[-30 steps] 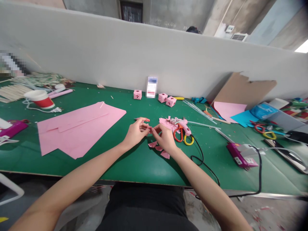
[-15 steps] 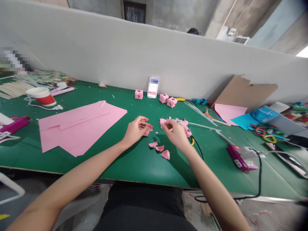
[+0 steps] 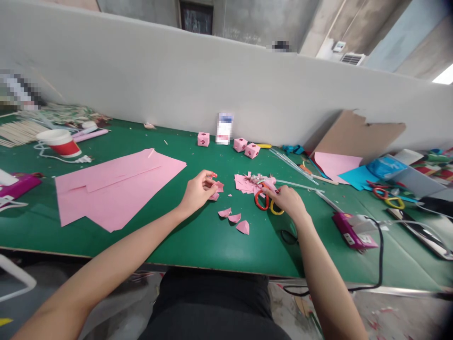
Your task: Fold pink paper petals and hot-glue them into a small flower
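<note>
My left hand is closed, pinching a small folded pink paper piece above the green table. Something red shows at one of its fingertips. Off to the right, my right hand wraps round the handle of a pink hot glue gun, largely hidden by the fingers. Scissors with red and yellow handles lie just under and beside that hand. Left of the glue gun is a heap of pink paper scraps. Several curved pink paper pieces lie between my forearms.
Pink paper sheets spread on the left, near a red-and-white paper cup. Pink paper cubes stand towards the white partition. Clear glue sticks and a purple power strip with a black cord sit at right.
My right hand has moved right from the paper scraps onto the glue gun, uncovering the scissors' handles. The black cord has shifted. My left hand keeps its pinch on the paper piece.
</note>
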A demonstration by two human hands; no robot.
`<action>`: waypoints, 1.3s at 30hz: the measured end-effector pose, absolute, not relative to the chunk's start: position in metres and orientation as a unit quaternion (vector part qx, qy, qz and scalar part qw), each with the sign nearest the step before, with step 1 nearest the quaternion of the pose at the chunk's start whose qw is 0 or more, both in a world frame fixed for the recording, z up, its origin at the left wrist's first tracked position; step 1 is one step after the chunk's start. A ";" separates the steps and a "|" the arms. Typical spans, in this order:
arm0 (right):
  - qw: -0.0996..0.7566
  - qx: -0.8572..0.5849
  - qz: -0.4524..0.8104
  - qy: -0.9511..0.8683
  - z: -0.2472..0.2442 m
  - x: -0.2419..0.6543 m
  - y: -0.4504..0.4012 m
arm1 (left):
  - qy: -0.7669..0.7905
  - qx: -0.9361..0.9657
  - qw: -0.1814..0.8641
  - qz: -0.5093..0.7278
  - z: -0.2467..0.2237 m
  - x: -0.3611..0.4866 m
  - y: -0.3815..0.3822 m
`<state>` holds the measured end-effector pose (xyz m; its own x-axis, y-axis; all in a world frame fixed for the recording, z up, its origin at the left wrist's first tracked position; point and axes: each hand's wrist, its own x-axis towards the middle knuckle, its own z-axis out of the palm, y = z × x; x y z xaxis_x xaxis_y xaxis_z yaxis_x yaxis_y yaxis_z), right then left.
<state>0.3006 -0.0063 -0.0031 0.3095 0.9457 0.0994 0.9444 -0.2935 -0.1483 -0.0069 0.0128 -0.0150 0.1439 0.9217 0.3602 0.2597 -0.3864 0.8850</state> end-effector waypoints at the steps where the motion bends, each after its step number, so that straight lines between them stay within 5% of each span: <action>1: 0.082 -0.805 0.010 -0.588 -0.005 0.298 -0.005 | 0.438 0.674 0.341 0.487 -0.014 -0.007 0.013; 15: 0.128 -0.797 -0.019 -0.590 -0.015 0.280 -0.003 | 0.445 0.674 0.351 0.473 -0.012 -0.004 0.010; 27: 0.343 -0.751 -0.015 -0.564 -0.005 0.265 -0.011 | 0.456 0.665 0.356 0.472 -0.011 -0.004 0.011; 39: 0.412 -0.675 -0.019 -0.612 -0.009 0.236 -0.021 | 0.476 0.645 0.352 0.484 -0.009 -0.005 0.013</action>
